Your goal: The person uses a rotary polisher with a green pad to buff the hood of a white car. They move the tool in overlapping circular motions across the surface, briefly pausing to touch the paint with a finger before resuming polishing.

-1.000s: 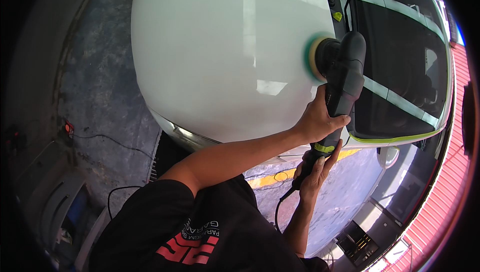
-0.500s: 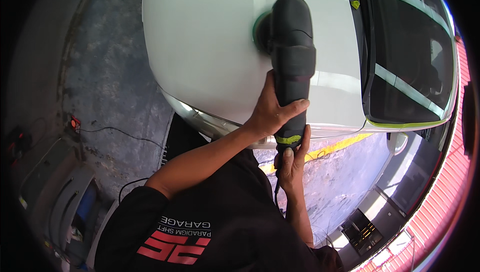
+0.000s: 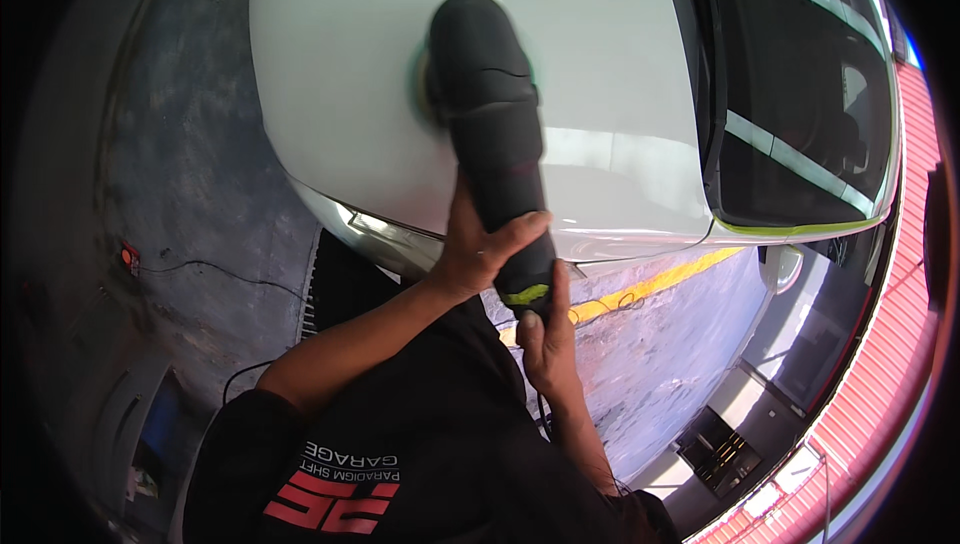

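Note:
A black car polisher lies across the white car hood, its head toward the far side. The green rim of its round pad shows at the left of the head, against the hood; the rest of the pad is hidden under the body. My left hand is closed round the polisher's body, thumb on top. Nearer to me, my right hand grips the rear end beside a yellow-green tape strip. From there a black cord hangs down along my shirt.
The dark windshield rises at the right, with yellow-green masking tape along its lower edge. A side mirror juts out nearby. At the left, a cable crosses the grey floor from a small red item.
Both my hands have carried the polisher to the left over the hood, and its head now tilts further left. The car also sits slightly further left in view.

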A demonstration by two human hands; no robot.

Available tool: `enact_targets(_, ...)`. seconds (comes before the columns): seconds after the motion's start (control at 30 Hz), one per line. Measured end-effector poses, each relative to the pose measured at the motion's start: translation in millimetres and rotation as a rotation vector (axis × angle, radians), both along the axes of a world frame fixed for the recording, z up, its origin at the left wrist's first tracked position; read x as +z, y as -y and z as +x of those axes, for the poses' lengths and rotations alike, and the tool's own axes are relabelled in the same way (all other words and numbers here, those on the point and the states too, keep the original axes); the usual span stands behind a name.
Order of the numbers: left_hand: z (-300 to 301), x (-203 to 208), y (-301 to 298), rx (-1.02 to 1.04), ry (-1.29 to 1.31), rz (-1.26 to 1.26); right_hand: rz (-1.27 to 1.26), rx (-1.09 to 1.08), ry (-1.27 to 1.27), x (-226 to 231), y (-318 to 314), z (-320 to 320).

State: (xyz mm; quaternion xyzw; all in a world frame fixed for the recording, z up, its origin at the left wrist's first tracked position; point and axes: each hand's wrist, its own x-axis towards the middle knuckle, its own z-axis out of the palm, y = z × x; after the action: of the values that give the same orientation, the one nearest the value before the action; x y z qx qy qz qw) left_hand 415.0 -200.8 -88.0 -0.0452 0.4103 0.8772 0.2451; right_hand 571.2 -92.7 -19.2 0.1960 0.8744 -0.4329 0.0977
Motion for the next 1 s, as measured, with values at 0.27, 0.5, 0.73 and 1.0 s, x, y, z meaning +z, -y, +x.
enact_targets(0.27,28,42,-156,-0.216,-0.113,0.02,-0.262,-0.463,-0.215,18,-94,48)
enact_targets(0.5,30,28,-137,-0.184,-0.161,-0.025,-0.22,-0.414,-0.214,-1,-82,54)
enact_targets(0.73,38,8,-68,-0.146,-0.138,-0.015,-0.304,-0.326,-0.086,-3,-28,55)
enact_targets(1.0,25,-12,14,-0.095,-0.069,0.019,-0.208,-0.131,-0.006,-29,14,56)
